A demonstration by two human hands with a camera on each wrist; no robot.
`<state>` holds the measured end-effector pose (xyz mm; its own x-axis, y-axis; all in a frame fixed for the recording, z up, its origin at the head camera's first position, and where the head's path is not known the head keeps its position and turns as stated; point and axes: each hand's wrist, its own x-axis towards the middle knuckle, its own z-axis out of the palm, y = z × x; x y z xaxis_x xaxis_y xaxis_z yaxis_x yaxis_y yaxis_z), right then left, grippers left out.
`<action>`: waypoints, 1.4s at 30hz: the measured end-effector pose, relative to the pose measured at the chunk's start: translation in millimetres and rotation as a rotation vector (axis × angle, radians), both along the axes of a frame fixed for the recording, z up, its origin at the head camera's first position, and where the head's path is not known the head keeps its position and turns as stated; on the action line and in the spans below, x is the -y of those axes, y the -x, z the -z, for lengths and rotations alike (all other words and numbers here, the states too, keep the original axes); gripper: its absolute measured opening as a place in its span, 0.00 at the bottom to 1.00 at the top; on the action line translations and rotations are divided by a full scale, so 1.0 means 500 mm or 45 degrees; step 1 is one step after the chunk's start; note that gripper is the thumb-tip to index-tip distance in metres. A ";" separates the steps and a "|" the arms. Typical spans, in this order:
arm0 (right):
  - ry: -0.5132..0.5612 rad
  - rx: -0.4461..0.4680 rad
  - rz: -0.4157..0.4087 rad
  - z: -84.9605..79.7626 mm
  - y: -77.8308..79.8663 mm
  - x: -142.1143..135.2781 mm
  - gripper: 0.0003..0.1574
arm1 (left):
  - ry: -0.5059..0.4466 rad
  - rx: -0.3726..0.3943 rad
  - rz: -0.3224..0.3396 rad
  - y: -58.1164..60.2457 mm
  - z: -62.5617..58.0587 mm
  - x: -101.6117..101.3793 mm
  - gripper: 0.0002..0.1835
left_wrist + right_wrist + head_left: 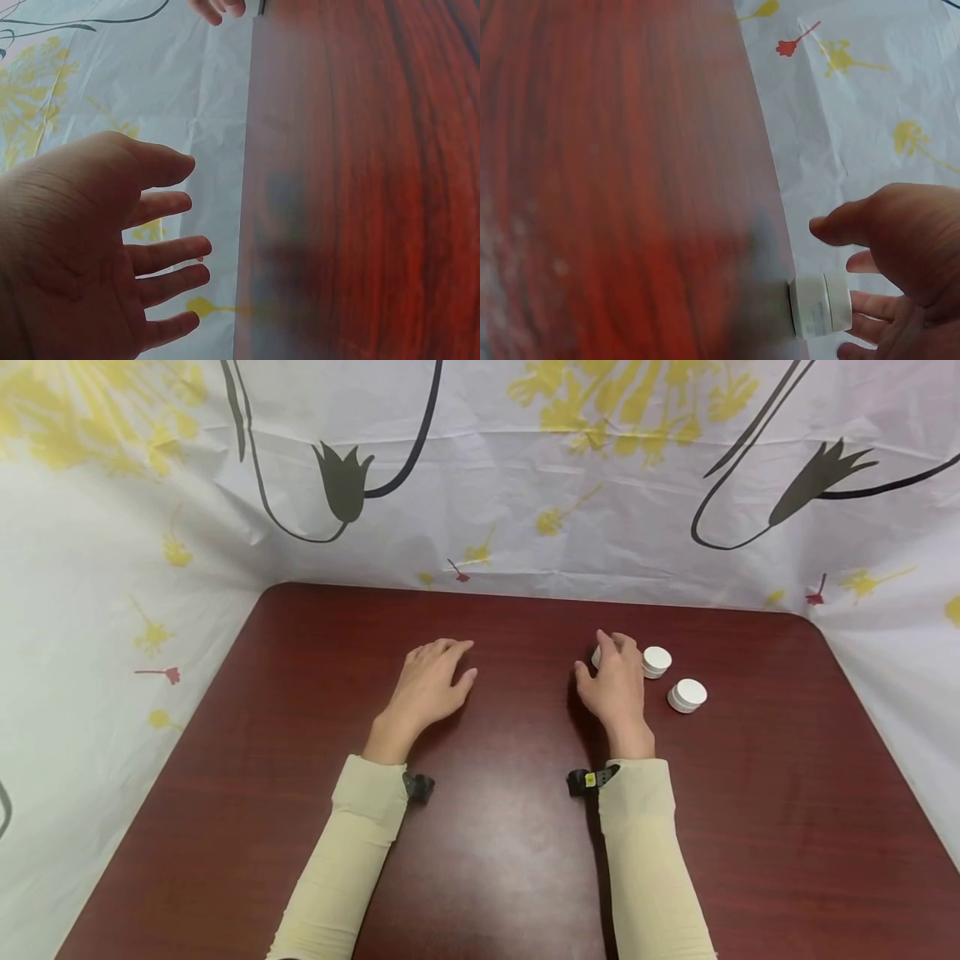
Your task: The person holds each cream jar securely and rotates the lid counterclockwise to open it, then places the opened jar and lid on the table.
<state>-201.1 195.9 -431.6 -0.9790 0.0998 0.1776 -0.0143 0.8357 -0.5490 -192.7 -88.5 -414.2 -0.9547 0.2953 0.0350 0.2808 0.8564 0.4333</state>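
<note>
The left hand (427,689) is spread. The right hand (615,687) also has thumb and fingers apart. To its right is a white jar (687,696), slightly farther a second jar (657,662); a third jar (817,307) is just at its fingers, touching or not I cannot tell. Beyond hangs patterned cloth (480,468).

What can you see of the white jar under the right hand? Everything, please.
The white jar is short and round, plastic-looking, its white lid on; marks on its side are too small to read. It stands upright on the dark red table near the far edge, left of two similar jars. The right hand partly hides it in the head view; whether it touches the jar, I cannot tell.
</note>
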 end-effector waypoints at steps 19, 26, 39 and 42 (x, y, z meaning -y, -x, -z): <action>0.051 0.010 0.021 -0.011 -0.004 -0.006 0.30 | 0.004 -0.014 0.011 -0.002 0.001 -0.001 0.28; 0.133 0.075 -0.196 -0.006 0.005 -0.003 0.30 | -0.043 -0.025 -0.002 -0.002 -0.003 -0.007 0.31; 0.267 0.155 -0.446 -0.010 0.006 0.052 0.27 | -0.122 0.031 0.026 -0.006 -0.006 -0.021 0.41; 0.288 0.164 -0.471 -0.014 0.002 0.066 0.26 | -0.146 0.055 0.043 -0.006 -0.005 -0.024 0.41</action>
